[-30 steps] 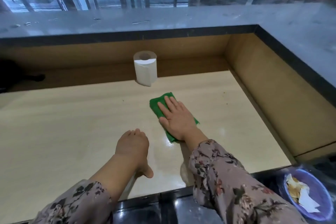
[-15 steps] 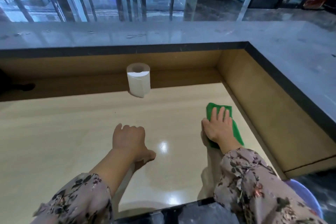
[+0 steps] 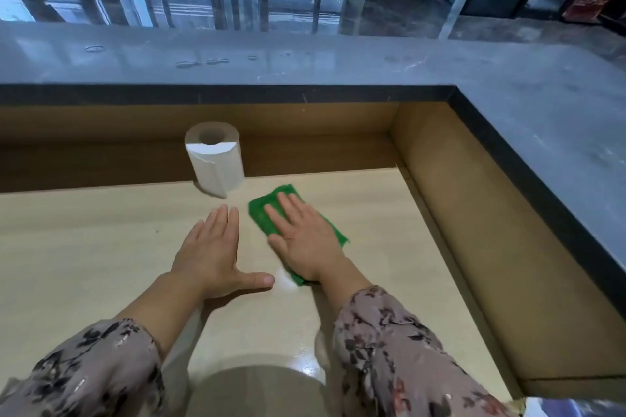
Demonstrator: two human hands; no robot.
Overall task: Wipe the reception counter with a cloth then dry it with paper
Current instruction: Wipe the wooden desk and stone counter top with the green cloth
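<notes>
Flat, fingers straight, the right hand [image 3: 305, 240] presses the green cloth [image 3: 262, 213] onto the counter [image 3: 101, 247]; the left hand [image 3: 211, 247] rests flat and empty at its 9 o'clock. Wiping seems in hand, drying not begun; the next stroke needs even pressure. From the cloth, the paper roll [image 3: 215, 162] stands at 11 o'clock, the side wall [image 3: 474, 230] at 3, open room at 8.

The right hand [image 3: 306, 240], flat on the green cloth [image 3: 262, 210], is back from the side wall [image 3: 457, 213], which half a second ago lay just past its little finger. The cloth's corner ahead of the fingertips now lies near the paper roll [image 3: 216, 159]. The left hand [image 3: 210, 247], curled a moment ago, now lies flat with fingers straight, thumb spread toward the cloth and fingertips just beside its edge.
</notes>
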